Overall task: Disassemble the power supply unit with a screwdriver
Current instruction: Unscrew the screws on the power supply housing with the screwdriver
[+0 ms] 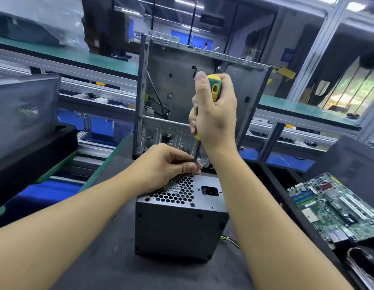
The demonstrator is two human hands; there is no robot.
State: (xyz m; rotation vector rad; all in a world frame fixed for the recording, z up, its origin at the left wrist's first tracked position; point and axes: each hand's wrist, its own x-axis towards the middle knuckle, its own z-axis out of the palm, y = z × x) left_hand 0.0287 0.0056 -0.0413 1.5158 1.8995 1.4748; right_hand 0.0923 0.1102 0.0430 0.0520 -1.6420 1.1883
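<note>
A grey metal power supply unit (179,225) stands on end on the dark mat, its honeycomb fan grille and black power socket facing up. My right hand (215,114) grips the yellow and green handle of a screwdriver (214,88), held upright with the shaft running down to the unit's far top edge. My left hand (167,166) rests on the grille, its fingertips pinching the lower end of the shaft where the tip meets the unit. The tip and any screw are hidden by those fingers.
An empty grey computer case (202,97) stands open just behind the unit. A green motherboard (336,208) lies at the right. Yellow wires (230,241) trail from under the unit. A black foam tray (33,151) sits at the left.
</note>
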